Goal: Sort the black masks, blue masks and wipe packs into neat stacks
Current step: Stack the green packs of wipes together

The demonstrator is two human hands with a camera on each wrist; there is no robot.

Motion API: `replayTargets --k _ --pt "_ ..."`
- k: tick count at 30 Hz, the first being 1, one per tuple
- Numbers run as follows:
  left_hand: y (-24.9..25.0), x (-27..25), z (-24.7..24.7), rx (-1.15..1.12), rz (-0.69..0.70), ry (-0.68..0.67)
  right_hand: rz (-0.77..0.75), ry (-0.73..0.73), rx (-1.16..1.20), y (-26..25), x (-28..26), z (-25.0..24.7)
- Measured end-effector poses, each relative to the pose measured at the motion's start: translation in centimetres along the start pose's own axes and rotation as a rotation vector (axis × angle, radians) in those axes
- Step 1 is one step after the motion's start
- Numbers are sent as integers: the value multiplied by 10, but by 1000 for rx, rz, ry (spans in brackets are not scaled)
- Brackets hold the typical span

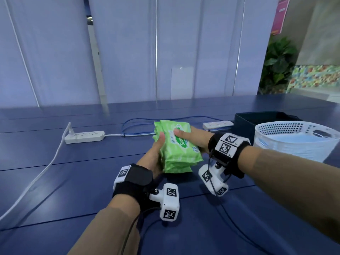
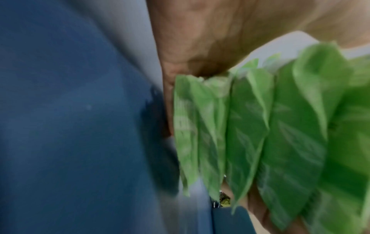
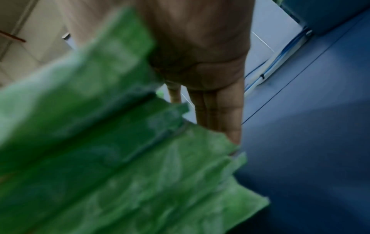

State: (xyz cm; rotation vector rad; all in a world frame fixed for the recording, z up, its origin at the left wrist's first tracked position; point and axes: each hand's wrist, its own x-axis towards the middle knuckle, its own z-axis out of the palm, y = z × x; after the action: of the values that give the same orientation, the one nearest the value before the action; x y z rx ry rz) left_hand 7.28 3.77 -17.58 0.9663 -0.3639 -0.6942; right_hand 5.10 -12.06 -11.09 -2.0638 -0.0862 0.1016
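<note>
Both hands grasp one stack of soft green plastic wipe packs, held over the dark blue table near its middle. Left hand clamps the stack's left side, thumb on top; right hand has its thumb on the top pack and fingers round the far side. Left wrist view shows roughly four or five packs edge-on, edges uneven. Light blue masks sit in the white perforated plastic basket at right, unsorted. No black masks visible. My read: wipes gathered, squaring and setting down pending; mask stacks not started.
</note>
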Motion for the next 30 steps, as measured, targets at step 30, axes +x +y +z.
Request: replayTargets --k 30 --pt "-33 43 102 862 272 34 -231 0 496 104 -67 -81"
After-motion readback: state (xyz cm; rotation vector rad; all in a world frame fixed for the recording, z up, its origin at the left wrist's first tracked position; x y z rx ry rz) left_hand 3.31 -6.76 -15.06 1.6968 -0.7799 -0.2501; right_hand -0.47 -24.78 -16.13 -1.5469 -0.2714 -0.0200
